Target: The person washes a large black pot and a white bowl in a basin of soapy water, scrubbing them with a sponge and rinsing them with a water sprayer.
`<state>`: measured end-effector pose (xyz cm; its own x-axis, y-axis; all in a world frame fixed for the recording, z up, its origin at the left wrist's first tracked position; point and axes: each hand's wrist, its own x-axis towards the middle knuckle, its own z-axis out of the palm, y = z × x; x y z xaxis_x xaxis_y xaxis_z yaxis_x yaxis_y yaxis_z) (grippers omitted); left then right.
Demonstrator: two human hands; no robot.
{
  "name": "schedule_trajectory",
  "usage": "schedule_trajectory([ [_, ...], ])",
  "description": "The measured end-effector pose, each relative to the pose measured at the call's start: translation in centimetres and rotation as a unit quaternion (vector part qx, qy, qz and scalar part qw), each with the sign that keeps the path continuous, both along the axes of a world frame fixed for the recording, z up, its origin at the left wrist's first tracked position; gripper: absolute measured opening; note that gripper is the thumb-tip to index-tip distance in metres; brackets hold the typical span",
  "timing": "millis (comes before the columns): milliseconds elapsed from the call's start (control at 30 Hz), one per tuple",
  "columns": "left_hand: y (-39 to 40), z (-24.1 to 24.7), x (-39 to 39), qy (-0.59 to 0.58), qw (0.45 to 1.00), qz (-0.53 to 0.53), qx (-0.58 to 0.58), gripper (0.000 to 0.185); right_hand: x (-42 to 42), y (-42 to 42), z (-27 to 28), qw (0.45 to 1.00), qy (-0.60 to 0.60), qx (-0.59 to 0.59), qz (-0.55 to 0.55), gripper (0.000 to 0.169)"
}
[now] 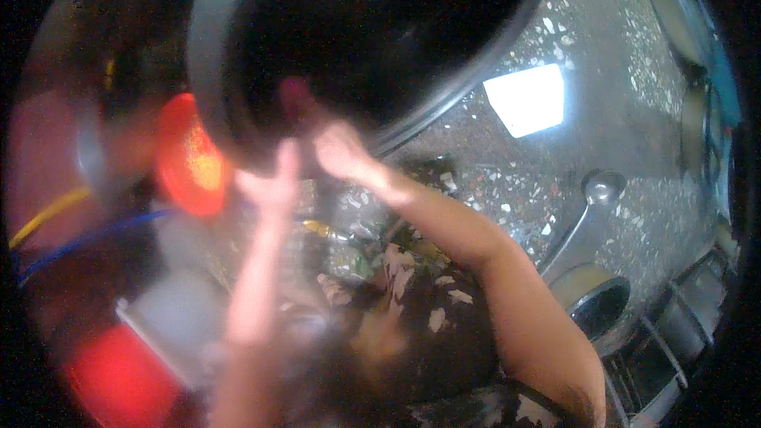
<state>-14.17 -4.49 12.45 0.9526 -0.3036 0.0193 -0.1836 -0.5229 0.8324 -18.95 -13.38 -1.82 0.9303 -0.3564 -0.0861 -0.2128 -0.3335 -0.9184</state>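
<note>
A large round dark vessel (380, 30) with a pale, shiny rim fills the top of the view. My left hand (264, 184) is blurred at its lower edge, thumb pointing up. Just left of that hand is a bright orange-red round thing (193, 160), perhaps a basin; whether the fingers grip it is unclear. My right hand (342, 148) reaches over the vessel's near rim, its fingertips lost in shadow. A blurred dark-red shape (294, 95) shows beyond the fingertips. Blur hides what either hand holds.
A long-handled metal ladle (601, 190) lies on the speckled floor (594, 95), right. Near it are a round pot (597, 306) and a metal rack (672, 333). Pale scraps (395, 270) litter the ground below my arms. A blue hose (101, 232) and a red object (122, 377) are left.
</note>
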Motion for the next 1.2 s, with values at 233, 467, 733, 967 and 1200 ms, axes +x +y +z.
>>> schedule_trajectory([
  [233,-3.7,16.3,10.1,-0.062,0.937,-0.336,0.076,0.029,-1.3,-15.5,1.3,0.884,-0.042,-0.447,0.130,0.021],
  [467,-0.8,7.5,1.5,-0.192,0.979,-0.071,-0.014,0.051,-1.8,-5.5,2.1,0.917,-0.003,-0.399,-0.022,0.038],
  [733,2.1,4.1,1.1,-0.100,0.992,-0.030,-0.070,0.021,-2.4,-9.6,2.7,0.955,-0.055,-0.264,0.121,0.018],
  [967,-4.5,11.4,3.4,-0.126,0.974,-0.183,-0.050,0.032,-3.8,-18.5,-0.1,0.852,0.011,-0.509,-0.127,0.027],
  [1200,4.3,1.9,-4.5,-0.144,0.982,-0.058,0.106,0.054,-5.5,4.0,4.9,0.965,-0.014,0.220,0.139,0.030],
])
